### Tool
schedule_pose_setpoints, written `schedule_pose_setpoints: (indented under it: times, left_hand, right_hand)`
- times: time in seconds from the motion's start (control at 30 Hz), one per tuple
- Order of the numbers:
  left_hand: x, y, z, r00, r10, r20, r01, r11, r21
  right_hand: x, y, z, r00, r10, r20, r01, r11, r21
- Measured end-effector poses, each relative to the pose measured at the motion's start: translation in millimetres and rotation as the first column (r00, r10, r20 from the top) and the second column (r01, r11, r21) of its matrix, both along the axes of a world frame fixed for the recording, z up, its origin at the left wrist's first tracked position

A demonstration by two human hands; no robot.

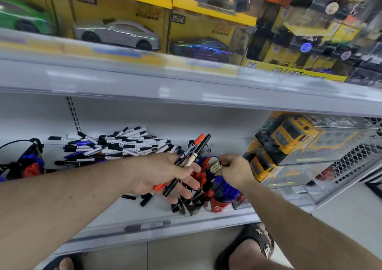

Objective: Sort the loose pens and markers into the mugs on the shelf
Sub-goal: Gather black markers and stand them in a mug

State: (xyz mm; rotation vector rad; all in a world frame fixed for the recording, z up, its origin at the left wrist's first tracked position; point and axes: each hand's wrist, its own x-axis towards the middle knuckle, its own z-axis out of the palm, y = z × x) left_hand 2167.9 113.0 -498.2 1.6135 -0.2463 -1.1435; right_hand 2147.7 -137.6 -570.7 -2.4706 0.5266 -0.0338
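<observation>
Pen pile sits back-left on the lower shelf, mugs at the front edge to its right, both hands above them. Boxed trucks stacked far right, boxed cars on the shelf above.

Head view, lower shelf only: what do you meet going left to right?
Dark basket → pile of loose markers → left hand gripping a few pens → right hand → boxed yellow trucks.

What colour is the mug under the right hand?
Red with a white swoosh mark, seen in the head view: the mug sits below the right hand.
</observation>
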Motion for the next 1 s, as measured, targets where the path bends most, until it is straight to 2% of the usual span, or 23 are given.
schedule_pose_setpoints:
  times: [0.03, 0.07, 0.1, 0.13, 0.17, 0.2, 0.27, 0.33, 0.4, 0.53, 0.63, 0.77, 0.83, 0.87, 0.9, 0.93, 0.97, 1.0]
  left_hand:
    - [0, 1, 1, 1.000, -0.018, 0.011, 0.018, 1.000, 0.002]
    - [0, 1, 2, 0.999, -0.028, 0.017, 0.028, 1.000, 0.000]
    - [-1, 1, 3, 0.999, -0.034, 0.024, 0.035, 0.999, -0.005]
    - [-2, 1, 5, 0.999, -0.041, 0.030, 0.041, 0.999, -0.013]
    - [-4, 0, 7, 0.998, -0.049, 0.034, 0.049, 0.999, -0.023]
    - [-6, -2, 10, 0.998, -0.057, 0.035, 0.059, 0.998, -0.034]
    - [-12, -6, 14, 0.997, -0.077, 0.027, 0.078, 0.995, -0.055]
    - [-15, -8, 19, 0.997, -0.081, 0.006, 0.081, 0.994, -0.075]
    - [-17, -8, 22, 0.998, -0.063, -0.015, 0.061, 0.993, -0.100]
    - [-15, -3, 24, 0.993, 0.083, 0.082, -0.074, 0.992, -0.102]
    - [-12, -1, 22, 0.976, 0.163, 0.145, -0.150, 0.984, -0.096]
    - [-10, 1, 16, 0.962, 0.137, 0.236, -0.142, 0.990, 0.006]
    - [-5, 5, 11, 0.950, 0.085, 0.302, -0.119, 0.988, 0.097]
    - [-3, 6, 8, 0.942, 0.062, 0.330, -0.113, 0.984, 0.138]
    - [0, 7, 5, 0.935, 0.048, 0.350, -0.114, 0.979, 0.171]
    - [2, 7, 2, 0.932, 0.045, 0.360, -0.122, 0.974, 0.193]
    - [5, 6, -1, 0.931, 0.051, 0.361, -0.134, 0.969, 0.207]
    - [7, 5, -4, 0.932, 0.065, 0.356, -0.148, 0.966, 0.212]
  right_hand:
    - [-4, 11, 22, 0.993, -0.090, 0.080, 0.064, 0.955, 0.290]
    - [-10, 20, 43, 0.984, -0.144, 0.109, 0.064, 0.842, 0.536]
    - [-17, 29, 61, 0.983, -0.144, 0.116, 0.023, 0.716, 0.698]
    - [-25, 38, 75, 0.987, -0.110, 0.116, -0.021, 0.630, 0.776]
    - [-32, 47, 87, 0.992, -0.054, 0.115, -0.061, 0.591, 0.804]
    - [-40, 55, 95, 0.993, 0.004, 0.115, -0.095, 0.590, 0.802]
    - [-49, 67, 101, 0.992, 0.021, 0.121, -0.106, 0.639, 0.762]
    - [-51, 70, 105, 0.986, -0.083, 0.141, -0.055, 0.645, 0.762]
    - [-53, 67, 110, 0.966, -0.207, 0.157, -0.001, 0.601, 0.799]
    - [-62, 53, 119, 0.915, -0.373, 0.155, 0.086, 0.554, 0.828]
    - [-69, 48, 116, 0.903, -0.392, 0.175, 0.108, 0.603, 0.790]
    - [-66, 40, 115, 0.891, -0.390, 0.234, 0.097, 0.665, 0.740]
    - [-58, 26, 115, 0.850, -0.397, 0.346, 0.098, 0.765, 0.636]
    - [-53, 17, 111, 0.839, -0.349, 0.418, 0.113, 0.862, 0.494]
    - [-47, 8, 105, 0.843, -0.252, 0.476, 0.126, 0.952, 0.279]
    - [-41, 0, 95, 0.863, -0.135, 0.487, 0.129, 0.991, 0.047]
    - [-33, -8, 83, 0.881, -0.044, 0.471, 0.125, 0.982, -0.141]
    - [-24, -17, 68, 0.899, 0.014, 0.439, 0.111, 0.960, -0.257]
